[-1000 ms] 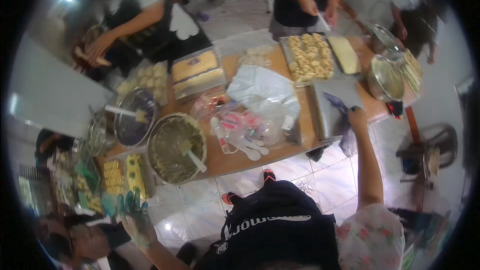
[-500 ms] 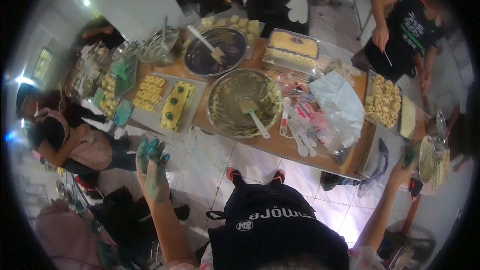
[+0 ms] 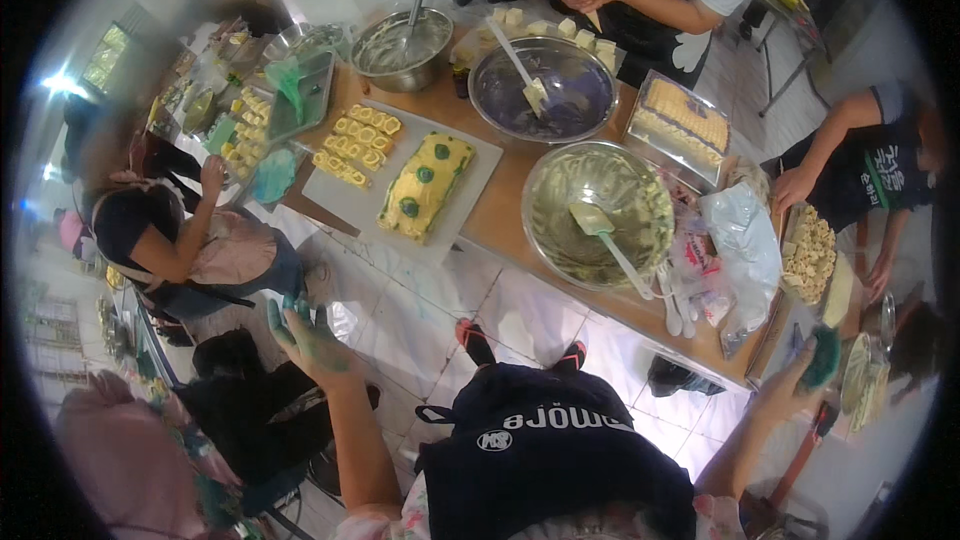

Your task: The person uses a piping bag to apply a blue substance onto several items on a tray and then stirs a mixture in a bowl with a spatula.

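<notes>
My left hand (image 3: 315,348) is raised at the table's near left side, palm up and fingers spread, stained green and holding nothing. My right hand (image 3: 795,380) is out at the far right, near a metal bowl (image 3: 856,372). A dark green patch covers its finger end; I cannot tell whether that is stained fingers or something held. Nearest my left hand on the table is a yellow frosted cake (image 3: 428,187) with green rosettes, on a white board (image 3: 458,210) beside rows of small yellow rolls (image 3: 358,145).
A large steel bowl (image 3: 545,225) with pale cream and a spatula (image 3: 610,250) stands mid-table, a bowl of purple cream (image 3: 490,105) behind it. Plastic bags (image 3: 742,240) lie to the right. People stand behind the table, to the right and at left. A boxed cake (image 3: 680,125) sits farther back.
The view has turned left, so the table things sit farther right. Both my hands appear lower, and the left hand's fingers are more spread. The person at left has raised a hand.
</notes>
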Action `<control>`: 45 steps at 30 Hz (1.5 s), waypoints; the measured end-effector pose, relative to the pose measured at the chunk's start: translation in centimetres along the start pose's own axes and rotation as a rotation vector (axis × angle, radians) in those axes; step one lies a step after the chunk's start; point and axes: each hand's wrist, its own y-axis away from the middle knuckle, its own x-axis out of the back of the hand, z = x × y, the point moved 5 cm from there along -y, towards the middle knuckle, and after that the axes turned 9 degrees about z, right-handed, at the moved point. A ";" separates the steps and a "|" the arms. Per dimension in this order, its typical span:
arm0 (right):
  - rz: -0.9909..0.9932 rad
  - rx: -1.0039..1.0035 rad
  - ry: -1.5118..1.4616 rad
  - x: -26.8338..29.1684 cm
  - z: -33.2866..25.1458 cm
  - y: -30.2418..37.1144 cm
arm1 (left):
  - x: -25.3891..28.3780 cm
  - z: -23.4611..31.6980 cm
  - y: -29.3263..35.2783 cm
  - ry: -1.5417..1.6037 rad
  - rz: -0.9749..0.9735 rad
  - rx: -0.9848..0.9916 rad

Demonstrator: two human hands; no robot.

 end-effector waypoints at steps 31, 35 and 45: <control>-0.925 0.164 -0.535 -17.8 -14.7 20.6 | 10.3 -6.2 -12.4 -1.054 0.031 -0.565; -0.871 0.090 -0.504 -17.8 -13.7 19.7 | 14.3 -9.4 -12.2 -1.209 -0.001 -0.527; -0.479 0.077 -0.405 -16.5 -12.9 19.8 | 22.3 -18.6 -19.1 -1.475 -0.029 -0.016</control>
